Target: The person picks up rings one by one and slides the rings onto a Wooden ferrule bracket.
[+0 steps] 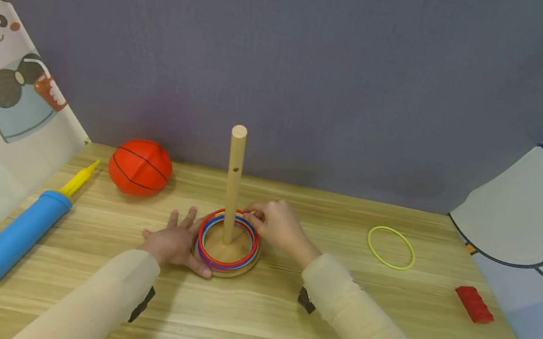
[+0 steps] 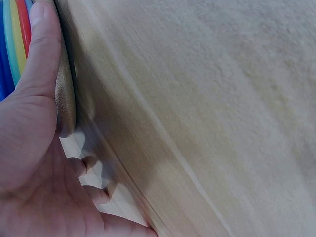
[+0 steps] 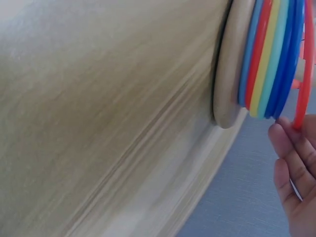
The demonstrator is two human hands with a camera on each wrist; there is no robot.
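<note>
A wooden post (image 1: 233, 181) rises from a round wooden base (image 1: 235, 274). Several coloured rings, among them a light green ring (image 3: 277, 54), lie stacked around the post on the base. Above them, a red ring (image 3: 307, 64) encircles the post, its far right edge pinched between the thumb and fingers of my right hand (image 1: 280, 225). In the right wrist view a gap shows between this ring and the stack near those fingers. My left hand (image 1: 176, 242) rests against the left side of the base, fingers spread and thumb along the front.
A yellow ring (image 1: 390, 229) lies flat on the table to the right, with a red block (image 1: 474, 304) beyond it. At the left are a red ball (image 1: 140, 167) and a blue pump (image 1: 21, 233) with a yellow nozzle. A grey panel (image 1: 286, 77) stands behind.
</note>
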